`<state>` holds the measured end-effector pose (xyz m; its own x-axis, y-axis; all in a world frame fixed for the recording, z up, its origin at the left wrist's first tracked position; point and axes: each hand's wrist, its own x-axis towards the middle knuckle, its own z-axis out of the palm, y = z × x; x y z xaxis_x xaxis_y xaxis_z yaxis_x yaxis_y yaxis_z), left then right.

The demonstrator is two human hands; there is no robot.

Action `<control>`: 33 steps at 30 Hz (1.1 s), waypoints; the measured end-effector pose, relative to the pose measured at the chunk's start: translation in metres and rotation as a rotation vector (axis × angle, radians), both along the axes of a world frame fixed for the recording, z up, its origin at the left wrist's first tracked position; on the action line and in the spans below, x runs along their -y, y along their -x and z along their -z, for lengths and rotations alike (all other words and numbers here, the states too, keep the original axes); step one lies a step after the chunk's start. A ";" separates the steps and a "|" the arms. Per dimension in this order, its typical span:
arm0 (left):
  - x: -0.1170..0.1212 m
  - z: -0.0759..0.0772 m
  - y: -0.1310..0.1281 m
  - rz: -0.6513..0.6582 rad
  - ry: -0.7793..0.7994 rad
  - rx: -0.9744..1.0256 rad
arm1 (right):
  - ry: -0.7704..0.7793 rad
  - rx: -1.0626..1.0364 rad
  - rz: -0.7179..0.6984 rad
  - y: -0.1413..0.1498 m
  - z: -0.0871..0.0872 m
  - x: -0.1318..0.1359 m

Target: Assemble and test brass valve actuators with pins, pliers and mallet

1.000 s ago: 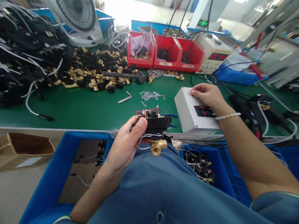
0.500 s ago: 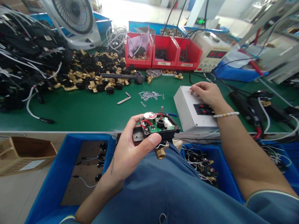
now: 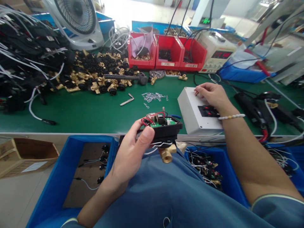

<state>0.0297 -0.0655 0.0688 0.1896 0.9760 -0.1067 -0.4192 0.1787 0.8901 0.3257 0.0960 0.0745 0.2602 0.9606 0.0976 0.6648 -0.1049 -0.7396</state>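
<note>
My left hand (image 3: 129,148) is closed around a black valve actuator (image 3: 163,133) with a brass valve body (image 3: 167,155) beneath it. Its housing lacks a cover, so the green circuit board, red wires and a silvery motor show. A bent wire clip sits where black meets brass. On the right, my right hand (image 3: 212,95) rests at a white control box (image 3: 190,107), thumb and forefinger pinching a small metal toggle switch (image 3: 196,92) on its top. Black and red terminals (image 3: 207,110) lie under that wrist, partly hidden.
Behind lie loose wire clips (image 3: 153,97), a hex key (image 3: 127,99), a black rod-like tool (image 3: 123,77) and heaped brass fittings (image 3: 95,85). Red bins (image 3: 168,65) and a power supply (image 3: 216,63) stand farther back. Blue crates (image 3: 68,152) flank my lap below the table edge.
The actuator tipped toward me, showing its board, then tilted back partway; it is now slightly farther right. My right hand stays at the switch, and the power supply's display reading differs.
</note>
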 end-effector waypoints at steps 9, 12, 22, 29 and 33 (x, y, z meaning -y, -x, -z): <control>-0.003 0.000 -0.005 0.030 0.118 0.189 | -0.018 0.000 -0.014 -0.003 0.005 -0.003; -0.003 -0.001 -0.004 0.035 0.120 0.181 | -0.031 0.004 -0.022 -0.004 0.005 -0.002; -0.003 0.002 -0.004 0.016 0.148 0.186 | -0.018 0.010 -0.020 -0.005 0.005 -0.003; -0.008 0.000 -0.005 0.068 0.166 0.219 | -0.024 0.031 -0.006 -0.004 0.004 -0.003; -0.009 -0.002 -0.005 0.067 0.192 0.216 | -0.034 0.073 -0.001 -0.005 0.003 -0.002</control>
